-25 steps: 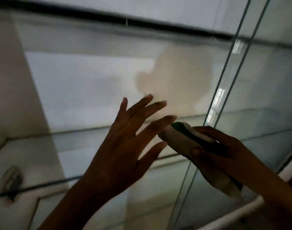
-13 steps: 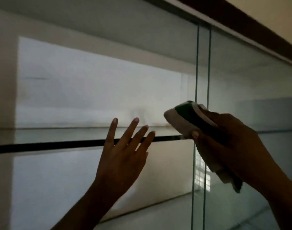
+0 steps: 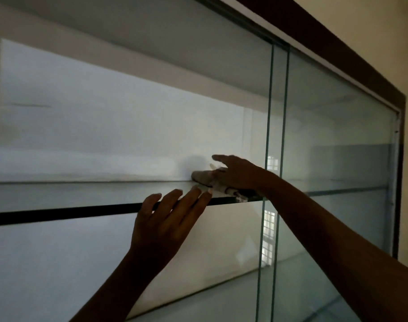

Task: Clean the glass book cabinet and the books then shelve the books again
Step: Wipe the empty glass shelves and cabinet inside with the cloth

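Observation:
The glass book cabinet (image 3: 370, 73) fills the view, with a dark brown frame and white inside. My right hand (image 3: 235, 173) reaches in past the sliding pane's edge (image 3: 269, 126) and holds a pale cloth (image 3: 201, 176) down on the upper glass shelf (image 3: 82, 195). Its index finger points left above the cloth, and a bit of cloth trails under the wrist. My left hand (image 3: 166, 226) is open, its straight fingers lying against the shelf's dark front edge just below the cloth. No books are in view.
Two overlapping sliding glass panes (image 3: 337, 159) cover the cabinet's right half and reflect a window. The left half stands open. A lower shelf surface (image 3: 221, 303) shows at the bottom. A cream wall (image 3: 402, 38) lies right of the frame.
My right hand moved from in front of the pane into the cabinet and set the cloth on the upper shelf. My left hand rose slightly to the shelf's front edge.

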`<state>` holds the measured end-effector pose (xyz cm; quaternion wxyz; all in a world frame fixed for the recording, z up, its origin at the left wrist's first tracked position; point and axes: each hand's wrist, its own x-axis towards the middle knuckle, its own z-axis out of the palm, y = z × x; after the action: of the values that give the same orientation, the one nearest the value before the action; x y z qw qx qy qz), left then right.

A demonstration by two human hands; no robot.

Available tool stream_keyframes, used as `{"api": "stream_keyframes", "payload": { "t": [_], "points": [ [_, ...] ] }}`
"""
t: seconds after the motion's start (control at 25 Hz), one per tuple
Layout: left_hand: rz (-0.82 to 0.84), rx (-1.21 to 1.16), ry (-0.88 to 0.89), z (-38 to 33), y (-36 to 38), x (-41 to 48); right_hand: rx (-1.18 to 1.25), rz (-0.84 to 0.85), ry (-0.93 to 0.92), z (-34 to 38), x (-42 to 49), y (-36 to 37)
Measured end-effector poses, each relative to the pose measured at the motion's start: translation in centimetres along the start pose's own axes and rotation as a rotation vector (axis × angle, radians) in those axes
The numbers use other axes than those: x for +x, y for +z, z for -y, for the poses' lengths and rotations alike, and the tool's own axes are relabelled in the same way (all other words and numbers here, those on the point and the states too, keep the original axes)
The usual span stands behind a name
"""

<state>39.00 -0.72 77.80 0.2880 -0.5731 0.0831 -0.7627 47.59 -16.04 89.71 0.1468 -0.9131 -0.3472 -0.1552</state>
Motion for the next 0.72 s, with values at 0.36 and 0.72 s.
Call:
{"api": "stream_keyframes", "payload": {
  "t": [0.36,0.72],
  "points": [
    [-0.024,-0.062,-0.024,-0.1,0.1,0.1,-0.003,-0.198,0.075,0.4,-0.2,0.0],
    [0.079,-0.044,-0.065,-0.3,-0.3,-0.4,-0.001,0.156,0.282,0.4,2.1,1.0]
  ]
}}
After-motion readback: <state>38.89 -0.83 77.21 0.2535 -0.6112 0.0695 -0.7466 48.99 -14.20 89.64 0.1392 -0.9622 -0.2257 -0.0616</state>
